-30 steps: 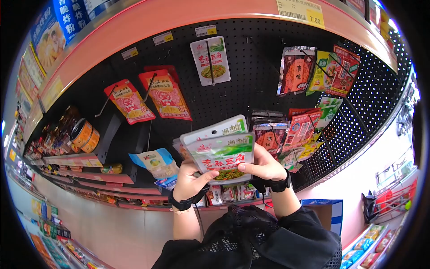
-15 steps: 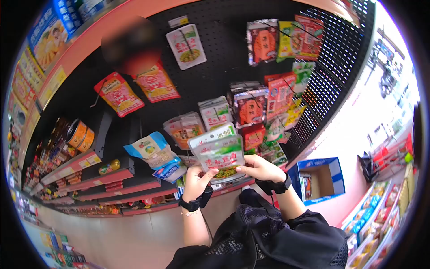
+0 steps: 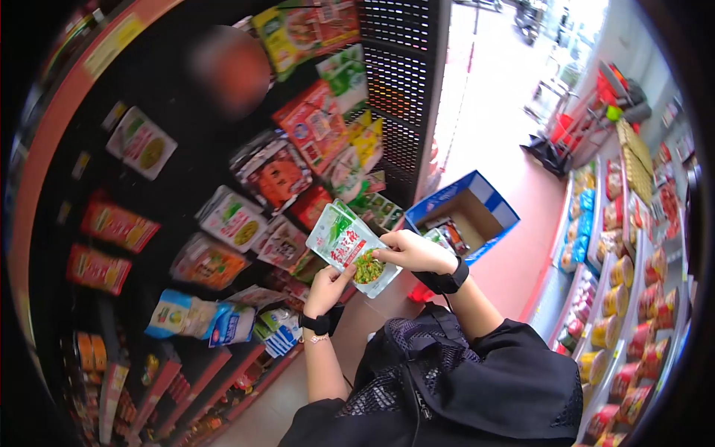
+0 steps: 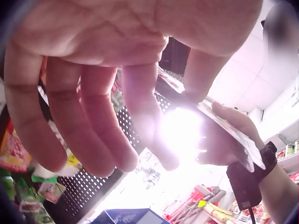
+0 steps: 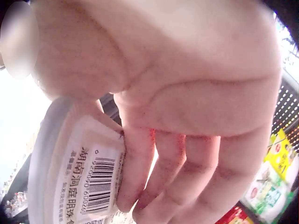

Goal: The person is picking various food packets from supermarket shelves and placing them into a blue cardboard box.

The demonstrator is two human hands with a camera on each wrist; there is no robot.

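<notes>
Both hands hold a small stack of green-and-white snack packets (image 3: 337,242) in front of the body; the top one shows a picture of green food. My left hand (image 3: 323,290) pinches its lower left edge, thumb on the front. In the left wrist view that hand's other fingers (image 4: 100,126) hang loosely bent, away from the packets. My right hand (image 3: 418,252) grips the right edge, thumb over the front and fingers behind. A barcoded back label (image 5: 96,182) faces the right wrist camera, beside the fingers.
A black pegboard rack on the left carries hanging packets, including red ones (image 3: 119,223) and similar white-green ones (image 3: 232,218). An open blue box (image 3: 484,238) with a few packets inside stands on the floor ahead right. Shelves of packaged food (image 3: 614,302) line the right side.
The view has swung right, from the rack towards the blue box and the aisle. Both hands keep hold of the packets, which now tilt over to the left.
</notes>
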